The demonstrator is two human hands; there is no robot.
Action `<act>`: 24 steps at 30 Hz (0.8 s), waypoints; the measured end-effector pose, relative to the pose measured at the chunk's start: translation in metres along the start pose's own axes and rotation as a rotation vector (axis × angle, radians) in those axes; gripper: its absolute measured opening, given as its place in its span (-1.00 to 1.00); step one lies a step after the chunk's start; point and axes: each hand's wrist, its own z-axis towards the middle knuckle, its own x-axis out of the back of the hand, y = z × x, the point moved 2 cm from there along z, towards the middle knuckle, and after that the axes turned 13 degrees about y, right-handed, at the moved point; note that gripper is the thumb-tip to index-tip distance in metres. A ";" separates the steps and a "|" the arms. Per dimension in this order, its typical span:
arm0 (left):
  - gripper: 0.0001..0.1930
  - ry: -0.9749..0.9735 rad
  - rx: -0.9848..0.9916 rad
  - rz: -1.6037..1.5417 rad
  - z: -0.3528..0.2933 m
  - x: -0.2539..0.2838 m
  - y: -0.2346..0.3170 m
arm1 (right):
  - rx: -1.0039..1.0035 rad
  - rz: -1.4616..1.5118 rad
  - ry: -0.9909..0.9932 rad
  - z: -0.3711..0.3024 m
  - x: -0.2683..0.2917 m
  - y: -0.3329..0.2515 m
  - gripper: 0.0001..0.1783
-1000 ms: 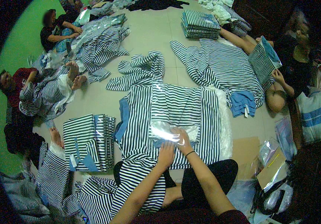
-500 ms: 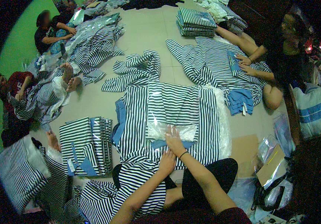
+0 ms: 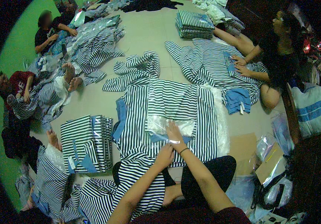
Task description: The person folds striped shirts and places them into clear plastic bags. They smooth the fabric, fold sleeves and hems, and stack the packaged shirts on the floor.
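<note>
A folded black-and-white striped garment (image 3: 173, 98) with white lace and a blue part lies in a clear plastic bag on a larger spread striped garment (image 3: 207, 123). My right hand (image 3: 174, 130) reaches flat over the lace, fingers stretched out. A strip of clear plastic glints across its wrist, so it seems to be inside the bag's mouth. Beside that wrist, my left hand (image 3: 164, 155) is closed, its fingertips at the bag's near edge; the grip itself is partly hidden. More striped cloth (image 3: 140, 179) drapes over my left leg.
A stack of bagged striped garments (image 3: 76, 140) stands at left. Another stack (image 3: 194, 24) is at the far right. Two people sit at the left; at right, a co-worker's hands (image 3: 240, 66) rest on a striped garment (image 3: 220, 59). Cardboard and plastic bags (image 3: 270, 164) lie near right.
Plastic now glints over my right wrist. My hands have hardly shifted. At the near left, a raised striped cloth has dropped lower. The co-worker at right has leaned into clearer view.
</note>
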 end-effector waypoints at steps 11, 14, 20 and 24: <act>-0.53 -0.011 -0.147 0.304 -0.008 0.002 -0.004 | -0.014 -0.150 0.006 -0.048 0.031 0.008 -0.37; -0.50 0.095 -0.033 0.439 -0.005 0.015 -0.009 | 0.062 -0.142 -0.007 -0.059 0.041 0.006 -0.24; -0.34 0.096 0.007 0.704 -0.015 0.026 -0.023 | -0.026 -0.070 -0.134 -0.077 0.049 0.007 -0.23; -0.27 0.128 0.106 0.711 -0.014 0.019 -0.034 | -0.104 -0.116 -0.189 -0.082 0.045 0.011 -0.10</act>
